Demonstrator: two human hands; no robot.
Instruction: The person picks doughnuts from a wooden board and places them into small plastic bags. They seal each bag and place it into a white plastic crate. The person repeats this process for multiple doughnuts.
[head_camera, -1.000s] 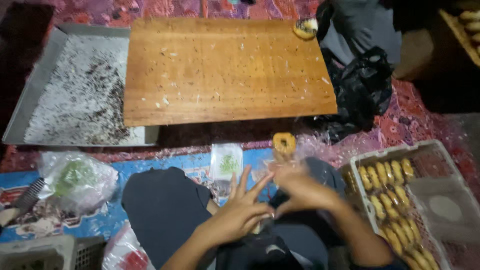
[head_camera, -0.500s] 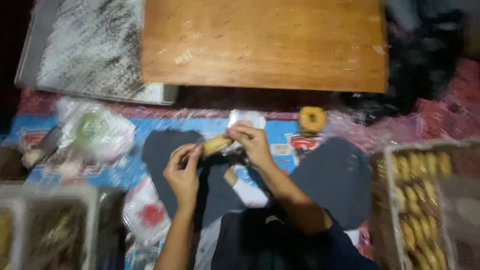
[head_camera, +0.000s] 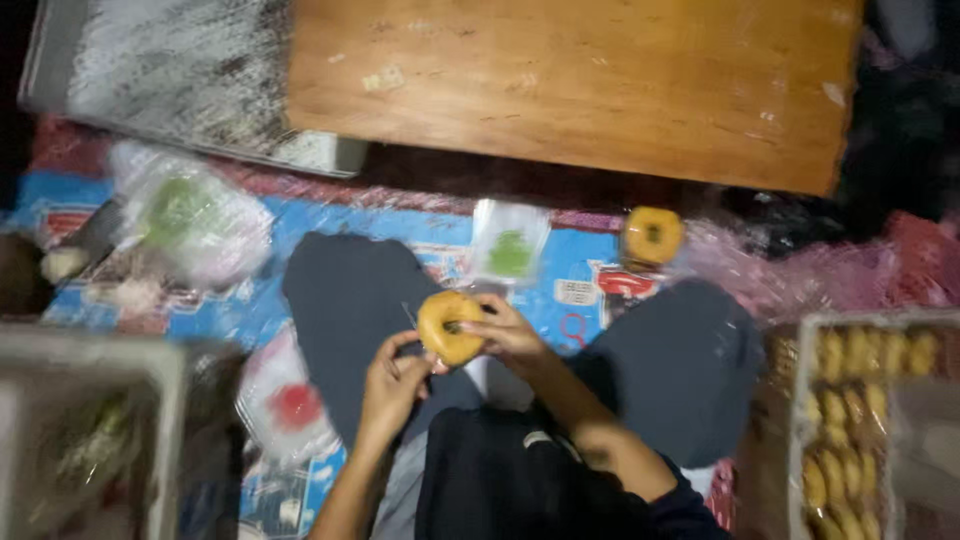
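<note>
I sit cross-legged on the floor and hold a yellow ring-shaped donut (head_camera: 449, 325) over my lap. My right hand (head_camera: 511, 335) grips its right side with the fingers. My left hand (head_camera: 390, 385) pinches its lower left edge; a thin clear wrap seems to be around it, though blur hides the detail. A second donut (head_camera: 652, 235) lies on the mat beyond my right knee. A small clear packet with a green label (head_camera: 510, 245) lies on the mat between my knees.
A low wooden table (head_camera: 580, 80) stands ahead. A floured metal tray (head_camera: 150, 70) lies at the far left. A plastic bag with green contents (head_camera: 190, 215) is at left. A tray of donuts (head_camera: 860, 420) is at right. A grey crate (head_camera: 90, 430) sits at lower left.
The camera has shifted left and closer. The donut now faces up between both hands, turned from the edge-on hold of half a second ago. One second ago my hands were further right.
</note>
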